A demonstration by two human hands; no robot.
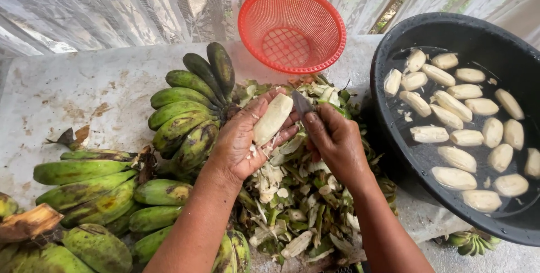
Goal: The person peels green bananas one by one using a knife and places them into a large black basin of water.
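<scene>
I am cupping a pale peeled banana [273,119] in my left hand [242,141]; my right hand [336,141] is gripping a small knife [302,104] over the peel heap [292,205]. Many peeled bananas are floating in the black round basin [394,53]; green unpeeled bunches [185,110] are waiting on the tabletop [67,87].
</scene>
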